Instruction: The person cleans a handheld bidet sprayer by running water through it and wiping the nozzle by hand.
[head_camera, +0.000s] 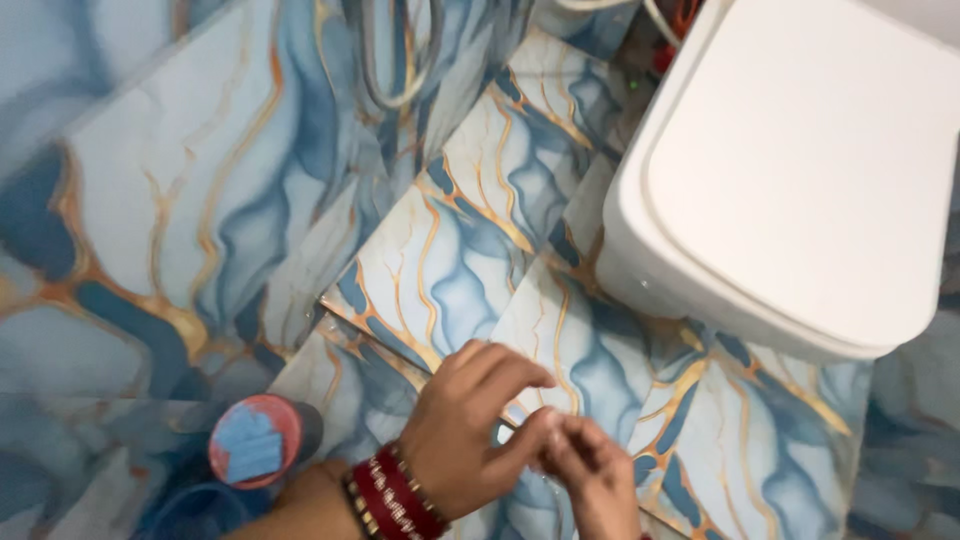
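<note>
Both hands met low in the frame, over the blue-and-white marbled floor tiles (470, 250) w/ orange veins. Left hand (470, 430) was palm-down, fingers curled loosely, thumb and forefinger tips pinched against the right hand (590, 475); the right's fingers were bunched at the same spot. Whether anything small sat between the fingertips couldn't be told, too blurred.

Red bangles w/ gold edging (395, 495) ringed the left wrist.

Relative to the toilet (800, 170): the hands were in front of and below its white bowl, apart from it, lid shut. A round container w/ a red rim and a blue top (252, 440) stood on the floor far to the left of the toilet, just beside the left forearm. A grey hose loop (400, 60) hung on the tiled wall to the toilet's upper left. Red bits (670, 40) showed behind the toilet, unclear what.
</note>
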